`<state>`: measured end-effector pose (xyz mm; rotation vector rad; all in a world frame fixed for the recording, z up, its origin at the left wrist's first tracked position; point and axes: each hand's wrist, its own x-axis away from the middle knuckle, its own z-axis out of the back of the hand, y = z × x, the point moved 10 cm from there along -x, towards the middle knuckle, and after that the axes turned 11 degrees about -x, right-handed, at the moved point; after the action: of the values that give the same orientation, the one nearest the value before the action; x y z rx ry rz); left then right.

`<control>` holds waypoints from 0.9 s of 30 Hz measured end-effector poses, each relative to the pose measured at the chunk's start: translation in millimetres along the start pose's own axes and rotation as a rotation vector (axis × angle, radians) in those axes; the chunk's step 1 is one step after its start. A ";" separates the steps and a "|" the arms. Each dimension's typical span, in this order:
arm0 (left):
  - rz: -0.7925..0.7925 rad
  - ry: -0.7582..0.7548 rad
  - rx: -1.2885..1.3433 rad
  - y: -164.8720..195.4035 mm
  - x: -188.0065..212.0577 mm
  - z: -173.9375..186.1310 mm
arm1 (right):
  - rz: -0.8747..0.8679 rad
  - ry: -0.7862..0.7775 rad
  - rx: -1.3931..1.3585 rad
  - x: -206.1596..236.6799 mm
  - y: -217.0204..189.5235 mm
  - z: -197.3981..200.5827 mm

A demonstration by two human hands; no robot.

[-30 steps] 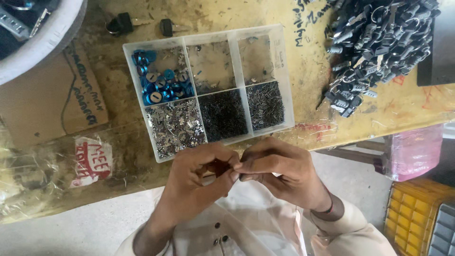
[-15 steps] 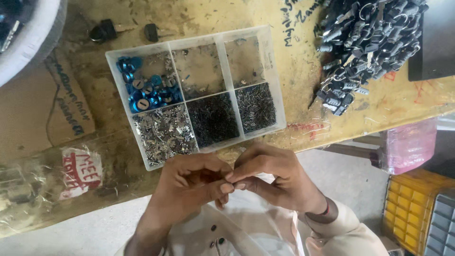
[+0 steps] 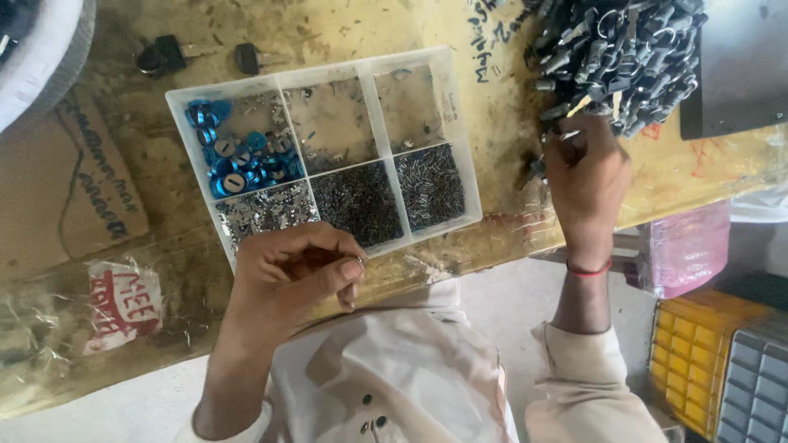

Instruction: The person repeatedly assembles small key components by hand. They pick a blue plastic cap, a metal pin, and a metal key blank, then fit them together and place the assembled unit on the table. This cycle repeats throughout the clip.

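Currently, the pile of dark metal parts (image 3: pixel 624 57) lies on the counter (image 3: pixel 509 148), touching the right hand (image 3: pixel 584 176); its fingers (image 3: pixel 566 152) pinch one piece. Left hand (image 3: pixel 291 275) curls narrowly, contents unclear, just below the compartment tray (image 3: pixel 460 156).

clear plastic bag w/ red-white label (image 3: pixel 123 302) | just left of left hand (image 3: pixel 291 275) | crumpled, on bench edge

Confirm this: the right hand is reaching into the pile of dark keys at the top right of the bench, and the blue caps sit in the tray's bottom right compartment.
One detail is off. The head view shows the blue caps in the top left compartment of the clear tray, not the bottom right. The rest holds: the right hand is at the pile of dark keys at the top right.
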<state>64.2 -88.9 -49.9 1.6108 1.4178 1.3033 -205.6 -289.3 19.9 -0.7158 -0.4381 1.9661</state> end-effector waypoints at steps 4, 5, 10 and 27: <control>-0.021 -0.009 -0.016 3.0 -1.4 -0.8 | -0.037 -0.152 -0.145 11.1 -3.3 -9.1; -0.026 -0.009 -0.007 4.1 -0.9 -0.5 | -0.060 -0.148 -0.147 11.9 -4.8 -4.5; -0.015 -0.012 0.012 3.2 1.0 0.1 | -0.160 -0.069 -0.151 13.1 -13.7 19.6; -0.026 0.003 0.040 5.0 7.2 -1.2 | -0.083 0.054 -0.525 8.9 -0.3 -28.7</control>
<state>64.3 -83.4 -43.0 1.6118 1.4703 1.2713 -190.1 -281.1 -4.5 -1.0552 -0.9541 1.7588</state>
